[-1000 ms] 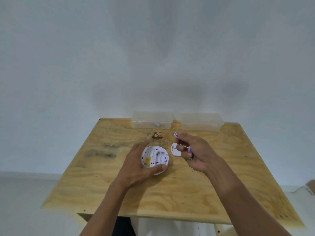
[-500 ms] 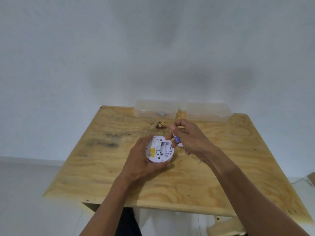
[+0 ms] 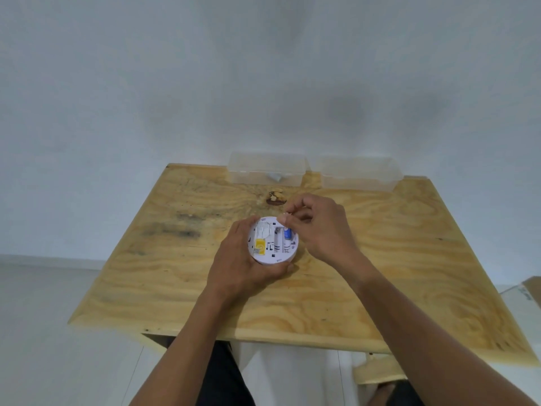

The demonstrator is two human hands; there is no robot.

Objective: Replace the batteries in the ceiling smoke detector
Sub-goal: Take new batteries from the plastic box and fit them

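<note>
— Where's our detector [image 3: 272, 241]?
— On the table [image 3: 380, 273], back up, cupped in our left hand [image 3: 240, 265].
— And the right hand [image 3: 319, 227]?
— Fingers curled, pinching a blue battery [image 3: 287, 233] at the detector's bay.

The table [image 3: 380, 273] is bare plywood with bold swirling grain, matt and unvarnished in look, marked by dark smudges and a brown knot. The smoke detector [image 3: 272, 244] is smooth white plastic with a faint sheen and carries a yellow label that looks like paper. The battery [image 3: 287, 233] in it has a glossy blue wrap, possibly foil. Two storage boxes [image 3: 268, 171] at the far edge are clear, slightly frosted plastic. The wall [image 3: 263, 68] is matt white.
</note>
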